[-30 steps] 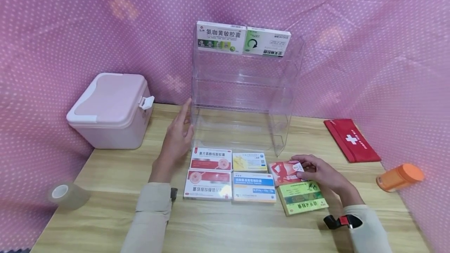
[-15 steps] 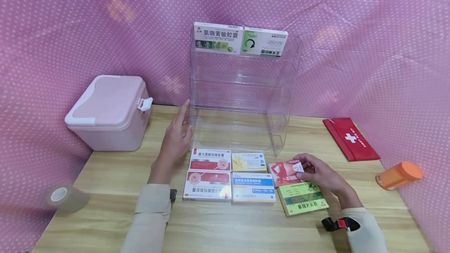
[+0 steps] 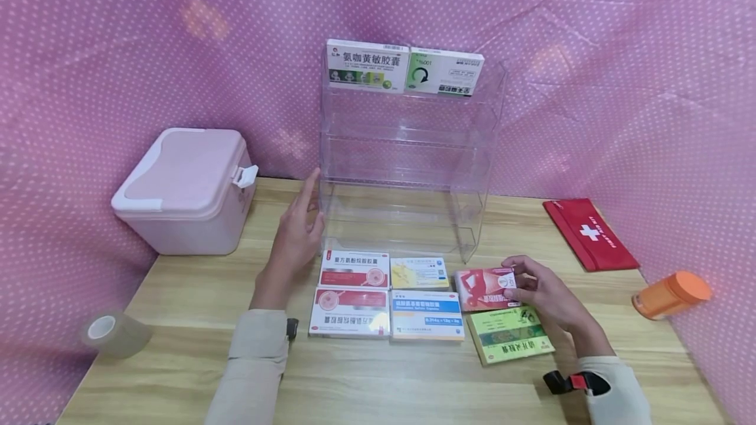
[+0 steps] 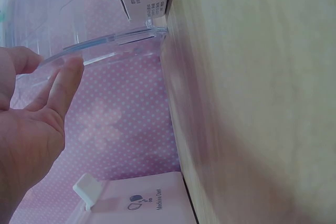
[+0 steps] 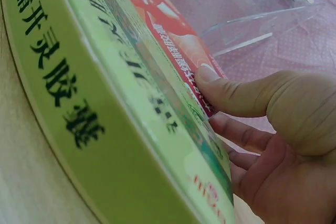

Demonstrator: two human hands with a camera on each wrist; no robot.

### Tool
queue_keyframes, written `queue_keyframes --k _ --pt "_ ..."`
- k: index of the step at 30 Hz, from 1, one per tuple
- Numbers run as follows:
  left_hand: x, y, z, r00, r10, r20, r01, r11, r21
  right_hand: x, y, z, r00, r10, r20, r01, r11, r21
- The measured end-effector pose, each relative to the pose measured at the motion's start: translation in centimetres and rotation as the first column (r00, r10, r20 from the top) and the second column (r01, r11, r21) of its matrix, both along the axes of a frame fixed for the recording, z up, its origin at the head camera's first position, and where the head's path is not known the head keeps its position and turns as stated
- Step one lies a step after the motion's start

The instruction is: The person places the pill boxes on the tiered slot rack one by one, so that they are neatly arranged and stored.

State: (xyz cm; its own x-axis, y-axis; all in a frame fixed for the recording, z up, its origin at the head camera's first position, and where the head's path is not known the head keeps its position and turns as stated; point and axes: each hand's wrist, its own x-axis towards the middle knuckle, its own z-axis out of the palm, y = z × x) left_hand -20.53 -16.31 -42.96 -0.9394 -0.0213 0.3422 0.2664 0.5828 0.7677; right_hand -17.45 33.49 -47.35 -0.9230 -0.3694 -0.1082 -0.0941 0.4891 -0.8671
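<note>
Head view: The red box (image 3: 483, 288) is at the right of the wooden table (image 3: 378, 379), just beyond the green box (image 3: 511, 336). Its long axis runs roughly left to right. The right hand (image 3: 548, 300) pinches its right end, so the box extends leftward from the grip. The clear rack (image 3: 401, 183) stands farther away and to the left of the box, and this offset is judged the governing relation. The right hand is the nearer hand to the box; the left hand (image 3: 293, 231) is well apart, at the rack's left side. The yellow-and-white box (image 3: 419, 273) lies left of the red one, with a narrow gap between.

Left wrist view: The thumb and extended fingers meet the edge of the rack's side panel. Contact is evident; whether they clamp it cannot be told. The pink chest (image 4: 142, 200) is apart from the hand.

Right wrist view: The thumb lies on the printed face of the red box at its end, fingers opposite and partly hidden. The green box fills the near side. Whether the red box is clear of the table cannot be determined.
</note>
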Motion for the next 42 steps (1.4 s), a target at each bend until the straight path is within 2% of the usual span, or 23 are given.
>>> queue_keyframes --k 16,23,31,42 --pt "0.2 0.0 0.1 1.000 -0.005 -0.003 0.005 1.000 -0.002 0.7 0.8 0.2 1.000 -0.011 -0.017 0.010 0.998 -0.060" --pt "0.2 0.0 -0.2 1.000 -0.002 0.000 0.002 1.000 -0.003 0.9 1.0 0.2 0.998 -0.020 -0.054 0.015 0.996 -0.085" --pt "0.2 0.0 -0.2 1.000 -0.001 0.004 0.001 1.000 -0.004 1.2 1.0 0.6 0.997 -0.040 -0.066 0.035 0.997 -0.071" --pt "0.1 0.0 -0.2 1.000 0.003 -0.005 -0.003 1.000 -0.004 1.5 0.7 1.3 0.995 -0.025 -0.101 0.016 0.996 -0.086"
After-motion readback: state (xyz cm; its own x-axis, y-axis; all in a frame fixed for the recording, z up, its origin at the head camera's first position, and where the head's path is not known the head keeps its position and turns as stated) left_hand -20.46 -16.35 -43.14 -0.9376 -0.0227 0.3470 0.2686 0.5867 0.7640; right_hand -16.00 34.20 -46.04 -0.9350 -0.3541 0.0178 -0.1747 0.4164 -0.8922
